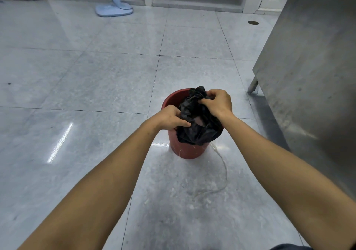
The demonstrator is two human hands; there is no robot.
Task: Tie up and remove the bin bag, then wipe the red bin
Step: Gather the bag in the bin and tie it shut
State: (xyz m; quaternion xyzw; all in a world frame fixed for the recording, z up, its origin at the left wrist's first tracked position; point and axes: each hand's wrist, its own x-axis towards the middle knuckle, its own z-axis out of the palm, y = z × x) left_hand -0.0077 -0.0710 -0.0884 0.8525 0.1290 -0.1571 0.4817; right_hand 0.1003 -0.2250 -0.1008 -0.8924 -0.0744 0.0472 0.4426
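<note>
Gripping black bin bag (198,128) at 9 and 1 o'clock: left hand (170,117), right hand (217,102), fingers curled round gathered plastic. Risk: thin film apparently taut; tearing, or tipping red bin (185,150).

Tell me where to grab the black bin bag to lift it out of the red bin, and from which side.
Grip the black bin bag at its gathered neck, where the right hand and left hand already pinch it, coming from straight above. The plastic bunches there into a narrow handle, while the body sits low inside the red bin, whose wall blocks any side approach.
</note>
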